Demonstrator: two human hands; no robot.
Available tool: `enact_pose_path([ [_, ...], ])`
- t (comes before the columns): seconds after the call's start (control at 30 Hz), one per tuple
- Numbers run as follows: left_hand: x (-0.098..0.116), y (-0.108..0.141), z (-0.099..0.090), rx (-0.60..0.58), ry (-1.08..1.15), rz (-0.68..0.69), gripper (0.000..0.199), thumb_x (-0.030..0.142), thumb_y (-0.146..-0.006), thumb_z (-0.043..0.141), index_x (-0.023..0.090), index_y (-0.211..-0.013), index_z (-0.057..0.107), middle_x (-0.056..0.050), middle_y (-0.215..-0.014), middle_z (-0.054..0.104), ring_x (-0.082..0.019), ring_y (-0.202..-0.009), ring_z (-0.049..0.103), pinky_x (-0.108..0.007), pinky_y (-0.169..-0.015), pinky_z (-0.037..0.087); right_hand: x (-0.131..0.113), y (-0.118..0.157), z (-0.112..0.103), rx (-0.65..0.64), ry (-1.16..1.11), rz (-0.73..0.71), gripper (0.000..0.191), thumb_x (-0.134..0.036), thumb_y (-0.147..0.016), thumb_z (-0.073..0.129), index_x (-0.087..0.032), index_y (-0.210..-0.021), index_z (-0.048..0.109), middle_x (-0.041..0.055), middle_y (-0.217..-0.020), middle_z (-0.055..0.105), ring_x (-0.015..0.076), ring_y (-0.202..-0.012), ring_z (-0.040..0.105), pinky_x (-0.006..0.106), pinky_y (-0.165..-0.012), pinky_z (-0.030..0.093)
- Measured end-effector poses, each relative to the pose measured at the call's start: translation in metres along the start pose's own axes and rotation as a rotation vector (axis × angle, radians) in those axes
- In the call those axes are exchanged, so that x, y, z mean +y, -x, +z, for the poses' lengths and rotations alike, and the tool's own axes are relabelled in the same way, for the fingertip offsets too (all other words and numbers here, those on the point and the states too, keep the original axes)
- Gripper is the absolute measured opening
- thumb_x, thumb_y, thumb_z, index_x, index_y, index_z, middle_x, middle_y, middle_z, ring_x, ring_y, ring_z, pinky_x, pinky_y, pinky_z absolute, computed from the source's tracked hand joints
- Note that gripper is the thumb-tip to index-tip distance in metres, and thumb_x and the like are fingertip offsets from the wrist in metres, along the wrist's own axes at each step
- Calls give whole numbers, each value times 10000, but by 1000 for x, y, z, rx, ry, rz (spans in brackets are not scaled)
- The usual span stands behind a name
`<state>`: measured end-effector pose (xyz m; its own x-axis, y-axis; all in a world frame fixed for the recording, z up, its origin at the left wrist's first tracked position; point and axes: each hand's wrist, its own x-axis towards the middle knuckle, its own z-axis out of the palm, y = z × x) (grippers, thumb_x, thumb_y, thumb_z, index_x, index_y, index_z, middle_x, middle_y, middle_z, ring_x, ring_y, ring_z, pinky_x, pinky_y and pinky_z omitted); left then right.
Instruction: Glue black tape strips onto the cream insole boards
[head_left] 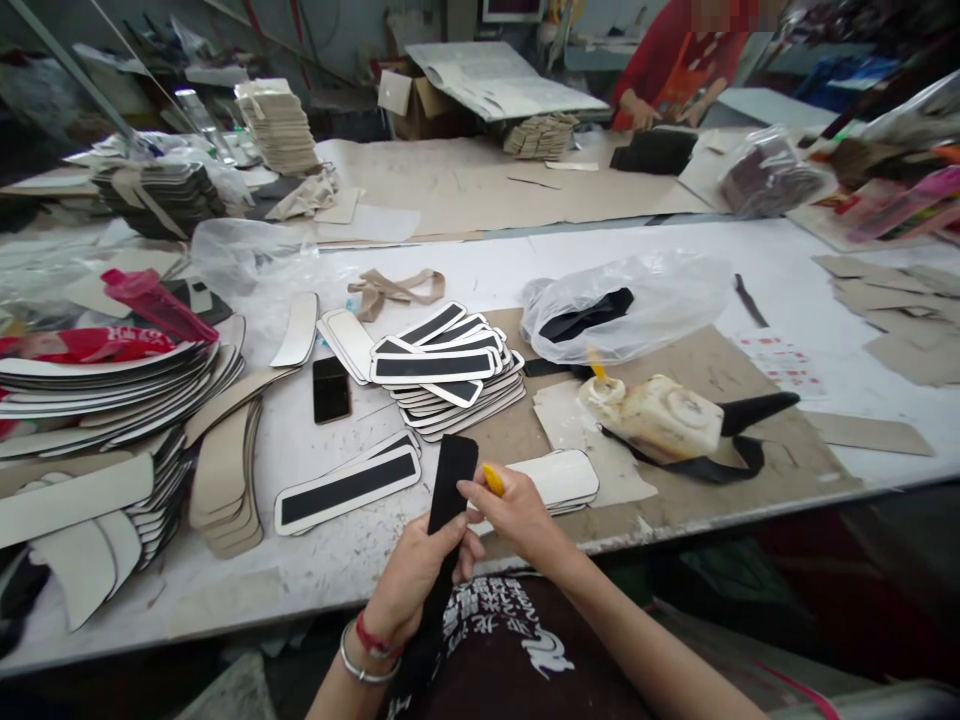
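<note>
- The desk (pixel 300 585), pale and marked, carries a pile of white-edged panels with black centres (pixel 457 365), and runs out on every side of that pile.
- Well beyond the pile and to its right, a person in red (pixel 686 75) has both hands at a black stack (pixel 656 150).
- A brown sheet (pixel 795 440) lies partly under the pile and stretches to its right.
- Left of the pile, long curved white pieces (pixel 97 390) are heaped in overlapping layers.
- Beyond the pile and to its right sits a clear plastic bag (pixel 675 300) with black material inside.
- Right of the pile, a stained white container (pixel 667 415) rests with black strips beside it.
- Nearer than the pile, the left hand (pixel 420 565) is closed around the lower part of a black strip (pixel 455 470), its thumb across the face.
- On the strip's right side, also nearer than the pile, the right hand (pixel 514 510) has its fingertips at the strip's edge and its fingers curled around a yellow stick.
- The black strip stands tilted just on the near side of the pile.
- Left of the pile lies a dark phone (pixel 331 390).
- The yellow stick (pixel 493 480) juts up from the right hand, nearer than the pile; its other end is hidden.
</note>
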<state>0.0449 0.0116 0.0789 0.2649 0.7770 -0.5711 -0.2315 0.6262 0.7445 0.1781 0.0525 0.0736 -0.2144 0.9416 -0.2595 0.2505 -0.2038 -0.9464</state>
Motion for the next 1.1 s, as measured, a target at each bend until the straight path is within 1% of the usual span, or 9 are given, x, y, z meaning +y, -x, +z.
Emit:
enact_pose_path([
  [0.23,-2,-7,-10,-11,-10,42,369,462,-751,576,109,-850,614,-75,-702,649,-126,-519,536,-243,-501,392,10,3,-3,169,176,-71,335,-417,-814,472,-186,-572,456,-31,-563,464,102,-559,443,222,-540,350],
  [0.3,-3,-9,-14,13,-78,62,366,467,-748,573,105,-766,626,-78,-651,647,-138,-522,546,-254,-520,413,11,3,-5,248,57,11,346,-473,-776,514,-189,-591,447,-34,-568,456,104,-544,454,228,-529,374],
  [0.47,-15,-10,-9,6,-167,59,366,472,-731,581,112,-691,631,-75,-608,643,-158,-537,561,-269,-548,437,-3,-1,-17,410,-555,148,387,-486,-639,666,-203,-680,405,-65,-577,403,79,-482,432,204,-444,385],
  [0.6,-29,-9,-2,-72,-122,-4,358,479,-700,607,122,-696,616,-82,-652,653,-171,-559,585,-270,-535,440,-19,-5,-42,401,-627,89,348,-458,-645,673,-196,-760,476,-64,-567,414,64,-444,375,196,-416,353],
  [0.7,-38,-6,-11,-17,-120,-46,353,474,-687,617,121,-689,597,-68,-599,630,-150,-510,559,-256,-510,425,-19,-3,-77,429,-427,41,356,-491,-663,648,-194,-785,495,-59,-567,429,63,-423,347,196,-388,286],
  [0.8,-47,-5,-27,286,-98,-41,352,468,-645,654,130,-676,564,28,-442,491,-84,-394,414,-208,-420,322,-6,2,-110,303,114,9,292,-469,-714,601,-197,-705,496,-42,-557,458,94,-469,396,224,-463,325],
  [0.87,-54,-9,-35,455,-54,-16,363,461,-610,684,138,-694,541,77,-408,392,-62,-378,327,-195,-394,256,8,3,-117,146,562,13,223,-404,-765,551,-196,-693,516,-7,-599,525,134,-566,483,243,-552,355],
  [0.97,-65,-24,-38,518,-55,6,374,453,-603,683,147,-747,522,82,-438,392,-70,-396,326,-201,-402,260,26,-3,-97,-141,997,75,191,-349,-840,448,-202,-790,559,37,-711,615,171,-682,563,250,-605,348],
  [1.1,-77,-52,-34,604,-218,55,298,403,-632,639,161,-754,515,49,-511,465,-105,-445,410,-235,-462,330,40,-25,-51,-418,1076,59,255,-384,-869,408,-210,-871,594,62,-841,666,193,-807,604,249,-643,357],
])
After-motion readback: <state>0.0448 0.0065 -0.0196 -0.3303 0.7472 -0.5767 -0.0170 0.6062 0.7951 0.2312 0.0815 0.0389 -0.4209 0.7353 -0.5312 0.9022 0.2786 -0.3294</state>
